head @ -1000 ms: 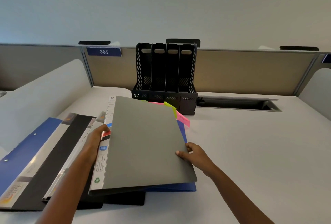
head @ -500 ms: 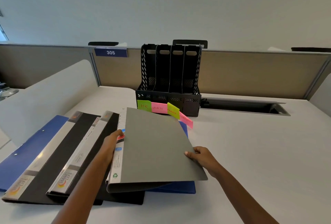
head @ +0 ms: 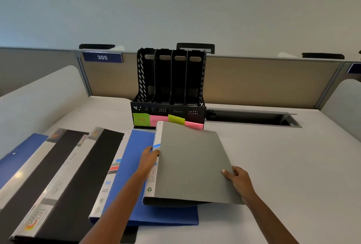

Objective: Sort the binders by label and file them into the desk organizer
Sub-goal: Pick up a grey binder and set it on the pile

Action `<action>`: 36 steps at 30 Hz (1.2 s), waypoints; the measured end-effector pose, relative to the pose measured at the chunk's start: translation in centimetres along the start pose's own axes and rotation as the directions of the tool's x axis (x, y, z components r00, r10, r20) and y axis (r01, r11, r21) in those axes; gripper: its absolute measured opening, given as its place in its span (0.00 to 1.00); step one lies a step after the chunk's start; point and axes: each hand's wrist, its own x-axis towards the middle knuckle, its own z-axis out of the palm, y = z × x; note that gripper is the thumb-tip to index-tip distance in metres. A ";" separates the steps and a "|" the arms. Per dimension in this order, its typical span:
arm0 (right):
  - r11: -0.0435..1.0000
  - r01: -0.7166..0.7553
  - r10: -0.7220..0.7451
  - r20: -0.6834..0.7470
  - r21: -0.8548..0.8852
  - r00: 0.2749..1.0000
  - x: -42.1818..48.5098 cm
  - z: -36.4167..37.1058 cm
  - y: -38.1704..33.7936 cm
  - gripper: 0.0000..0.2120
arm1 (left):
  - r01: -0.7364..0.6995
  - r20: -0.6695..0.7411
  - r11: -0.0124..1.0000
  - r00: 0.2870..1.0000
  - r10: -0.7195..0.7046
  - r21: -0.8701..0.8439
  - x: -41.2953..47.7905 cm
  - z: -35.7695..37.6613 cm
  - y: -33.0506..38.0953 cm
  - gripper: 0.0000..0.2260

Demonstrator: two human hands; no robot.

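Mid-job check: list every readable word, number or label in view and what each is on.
"305": blue sign on the partition.
"HR": green note on the organizer.
"SMART LIFE": black binder spine.
Pink notes, yellow-green note: unreadable.
Grey binder and blue binder spine print: too small.

White desk (head: 273,165): carried black organizer (head: 170,87) at rear; left of organizer, nearer, lay blue binder (head: 136,175), black binders (head: 64,185), overlapping.
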 end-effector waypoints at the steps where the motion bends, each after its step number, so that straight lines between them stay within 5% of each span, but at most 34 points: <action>1: 1.000 0.002 -0.002 -0.012 -0.002 1.000 0.2 0.0 0.1 0.10 | -0.015 -0.001 1.000 1.000 0.015 0.024 0.3 0.3 -0.1 0.12; 8: 0.994 0.013 -0.023 -0.091 -0.106 0.996 1.3 0.4 1.0 0.12 | -0.116 0.053 0.969 0.993 0.107 0.219 0.7 1.8 -0.9 0.18; 15: 0.952 -0.039 0.012 -0.092 -0.304 0.996 1.9 0.6 1.3 0.23 | -0.115 0.016 0.974 0.993 0.114 0.195 -0.2 2.4 -2.1 0.23; 36: 0.829 -0.036 -0.037 -0.118 -0.557 0.992 -2.5 2.9 1.9 0.19 | -0.126 -0.010 0.977 0.991 0.130 0.173 -2.7 -0.6 -4.2 0.23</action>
